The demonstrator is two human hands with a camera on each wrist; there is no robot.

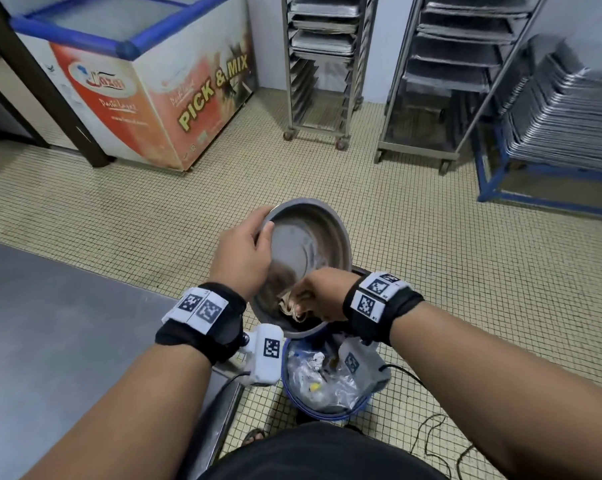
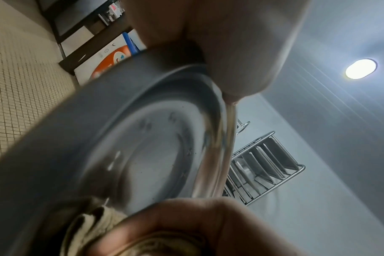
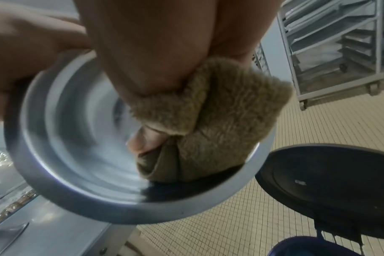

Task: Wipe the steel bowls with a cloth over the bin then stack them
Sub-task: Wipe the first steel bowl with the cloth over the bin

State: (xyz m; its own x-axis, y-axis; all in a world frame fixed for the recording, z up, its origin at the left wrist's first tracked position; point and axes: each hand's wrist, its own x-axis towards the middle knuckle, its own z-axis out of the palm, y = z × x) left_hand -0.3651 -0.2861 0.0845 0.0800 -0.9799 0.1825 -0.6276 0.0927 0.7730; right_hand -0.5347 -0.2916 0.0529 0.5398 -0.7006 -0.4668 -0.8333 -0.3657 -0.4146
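Down by the person's feet, at about six o'clock from where they look, stands the blue bin (image 1: 327,405), lined with clear plastic and already holding crumpled wrappers, its dark lid (image 3: 331,187) swung back on the three o'clock side. To the left, around eight o'clock, runs the steel bench (image 1: 60,334), its edge just beside the bin. Held tilted above the bin's far rim is the steel bowl (image 1: 306,251), wide and shallow, open face turned toward the person. I'd judge it light and quite rigid, thin sheet metal with a smooth, slick wall, so it wants holding by the rolled rim rather than the polished curve. That is where the left hand (image 1: 242,256) has it: at the bowl's ten o'clock edge, thumb hooked inside the lip and fingers wrapped behind, firmly closed on the rim. The right hand (image 1: 322,294) is bunched tight around a tan, fuzzy cloth (image 3: 210,121), pressing it into the lower inside wall near six o'clock. The cloth looks soft and thick, squashing to the bowl's curve, so a wadded fistful should drag well over the metal. Smears of brown show low in the bowl, so wiping seems unfinished. No other bowls or stack can be seen.
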